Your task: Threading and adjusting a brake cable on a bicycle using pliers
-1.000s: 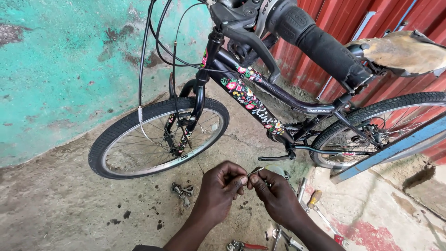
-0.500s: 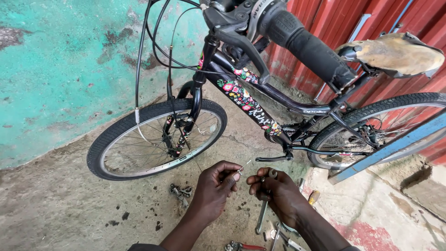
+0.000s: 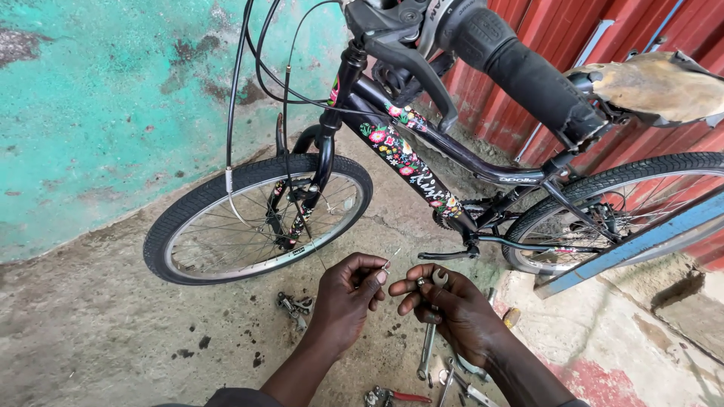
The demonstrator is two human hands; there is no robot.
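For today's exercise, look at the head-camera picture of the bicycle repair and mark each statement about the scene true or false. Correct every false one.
1. The right hand holds a spanner. True.
2. The left hand pinches a thin wire between its fingertips. True.
3. The bicycle lies flat on its side. False: it stands upright on both wheels.
4. The wall behind the front wheel is painted yellow. False: it is turquoise and worn in patches.
5. A small metal part lies on the ground left of the left hand. True.
6. The saddle is missing. False: a worn tan saddle is fitted.
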